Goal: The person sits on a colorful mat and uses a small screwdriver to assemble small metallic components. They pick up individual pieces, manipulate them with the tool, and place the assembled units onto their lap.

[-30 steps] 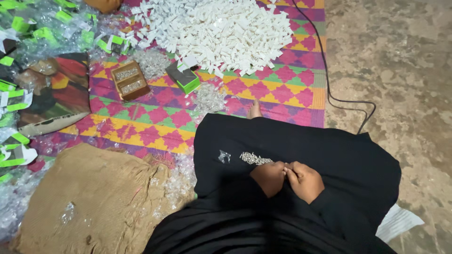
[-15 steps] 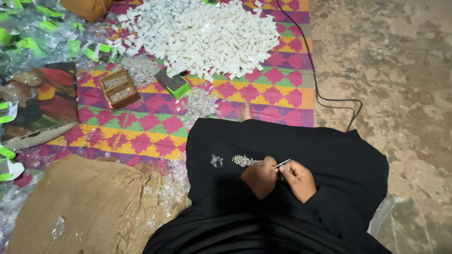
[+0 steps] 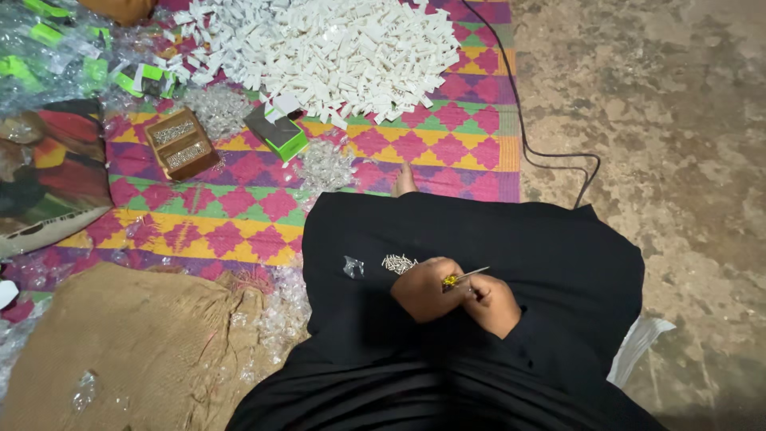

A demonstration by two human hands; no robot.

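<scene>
Now both hands meet over the lap, on the black cloth garment (image 3: 519,263). The left hand (image 3: 421,289) is curled tight, fingers closed around a small yellow-tipped part (image 3: 450,280) that peeks out at the knuckles. The right hand (image 3: 493,303) pinches a thin silver metal tool (image 3: 472,274), its tip laid against that part. Just beside the left hand, a little heap of small silver metal pins (image 3: 398,262) lies on the cloth. Well apart, up on the pink and yellow woven mat (image 3: 239,215), sits a big pile of white plastic pieces (image 3: 335,52) and a brown wooden tray (image 3: 182,144).
</scene>
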